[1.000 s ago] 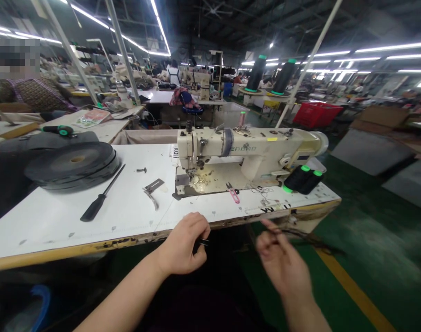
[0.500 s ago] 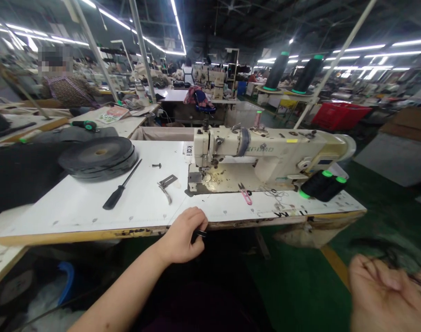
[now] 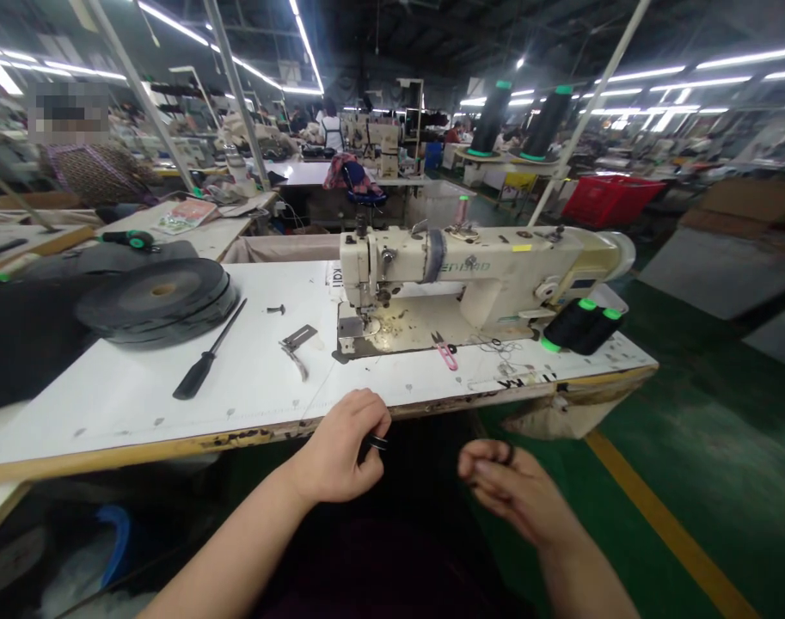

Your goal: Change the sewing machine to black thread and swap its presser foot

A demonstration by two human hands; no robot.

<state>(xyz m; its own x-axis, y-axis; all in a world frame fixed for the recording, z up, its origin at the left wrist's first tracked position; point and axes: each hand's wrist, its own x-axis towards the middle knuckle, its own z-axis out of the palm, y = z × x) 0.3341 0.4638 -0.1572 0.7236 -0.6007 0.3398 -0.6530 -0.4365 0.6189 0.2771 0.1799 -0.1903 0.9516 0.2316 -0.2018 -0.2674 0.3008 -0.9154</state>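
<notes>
My left hand (image 3: 344, 447) is closed in front of the table's front edge. A small black object with a shiny rim (image 3: 377, 442) sticks out between its thumb and fingers; its kind is unclear. My right hand (image 3: 512, 486) hovers to the right, over the dark area below the table, fingers curled in a pinch. A dark band (image 3: 510, 453) shows at one finger, and what the pinch holds is hidden. Beyond both hands stands a sewing machine (image 3: 488, 266). Pink thread snips (image 3: 444, 352) lie at its bed.
On the white table (image 3: 237, 370) lie a screwdriver (image 3: 205, 361), a metal attachment (image 3: 297, 344) and a large roll of dark tape (image 3: 153, 301). Black thread cones (image 3: 573, 325) lie at the right end. A person (image 3: 88, 163) sits at the far left.
My right hand has come in from the far right, where dark strands showed at it, to near my left hand. My left hand keeps its grip. The view has turned slightly right.
</notes>
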